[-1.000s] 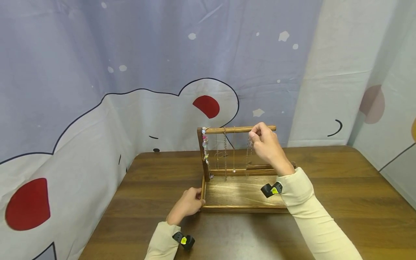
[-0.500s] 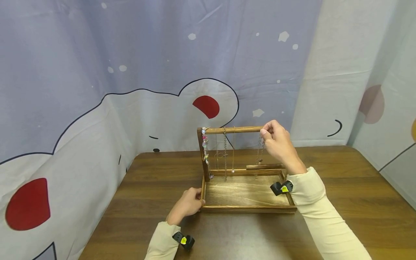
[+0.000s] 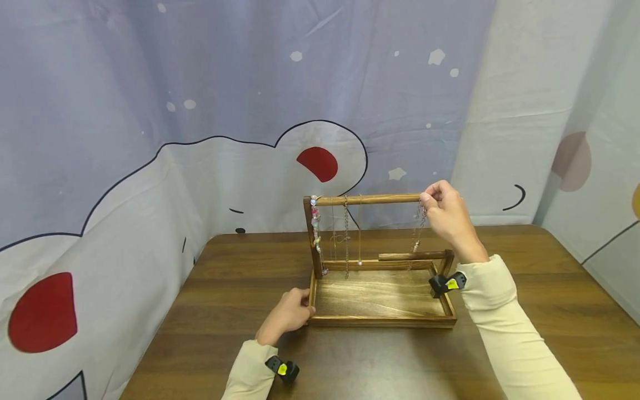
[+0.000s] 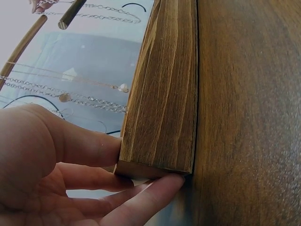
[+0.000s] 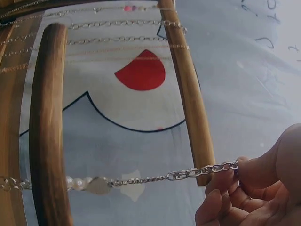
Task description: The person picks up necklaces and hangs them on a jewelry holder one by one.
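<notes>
My right hand (image 3: 447,214) pinches a silver chain (image 5: 188,174) between thumb and finger at the free right end of the upper wooden rod (image 3: 385,198). The chain hangs down from the fingertips; small pearls (image 5: 77,182) and a flat disc (image 5: 98,185) show along it in the right wrist view. My left hand (image 3: 289,311) grips the left end of the wooden tray (image 3: 380,321), thumb on one side and fingers under the corner. Nearer the rod's post hang a colourful beaded strand (image 3: 315,222), a silver chain (image 3: 346,239) and a thin chain with a pearl (image 3: 359,244).
A shorter, lower rod (image 3: 407,256) extends left from a post at the tray's right side, behind the hanging chain. The stand sits on a brown wooden table (image 3: 240,266). Behind it hangs a patterned curtain (image 3: 250,111).
My right hand has moved to the right along the upper rod, out to its free end, carrying the silver chain. My left hand has stayed on the tray's left end.
</notes>
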{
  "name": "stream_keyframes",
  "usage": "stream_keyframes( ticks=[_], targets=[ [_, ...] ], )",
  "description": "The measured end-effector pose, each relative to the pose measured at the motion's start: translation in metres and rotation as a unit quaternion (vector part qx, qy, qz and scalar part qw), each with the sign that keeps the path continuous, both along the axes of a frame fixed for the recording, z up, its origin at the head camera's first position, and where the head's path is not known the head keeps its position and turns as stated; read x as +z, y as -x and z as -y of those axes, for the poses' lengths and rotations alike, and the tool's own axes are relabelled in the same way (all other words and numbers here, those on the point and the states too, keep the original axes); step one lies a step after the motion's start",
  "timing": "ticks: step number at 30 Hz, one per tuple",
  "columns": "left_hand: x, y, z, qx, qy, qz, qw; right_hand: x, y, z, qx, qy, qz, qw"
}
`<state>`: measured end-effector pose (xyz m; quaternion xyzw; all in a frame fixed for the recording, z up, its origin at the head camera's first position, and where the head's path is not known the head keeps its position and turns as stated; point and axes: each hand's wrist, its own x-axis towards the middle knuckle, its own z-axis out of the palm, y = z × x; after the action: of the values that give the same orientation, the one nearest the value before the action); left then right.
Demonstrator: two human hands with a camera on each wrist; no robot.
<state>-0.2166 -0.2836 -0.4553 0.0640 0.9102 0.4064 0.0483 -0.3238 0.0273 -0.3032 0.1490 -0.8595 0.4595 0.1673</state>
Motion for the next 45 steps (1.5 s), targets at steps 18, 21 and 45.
stream_keyframes(
  ticks=[18,21,45],
  targets=[
    [0.001,0.000,0.001,0.002,0.014,-0.004,0.9999,0.007,0.020,-0.010,-0.043,-0.030,0.002,0.999],
    [0.001,0.000,0.001,0.002,0.015,-0.003,0.9999,0.011,0.022,-0.009,-0.041,-0.039,0.007,0.998],
    [-0.001,0.000,0.000,0.000,0.007,-0.006,1.0000,0.022,0.019,0.018,-0.036,-0.095,-0.054,0.993]
  ],
)
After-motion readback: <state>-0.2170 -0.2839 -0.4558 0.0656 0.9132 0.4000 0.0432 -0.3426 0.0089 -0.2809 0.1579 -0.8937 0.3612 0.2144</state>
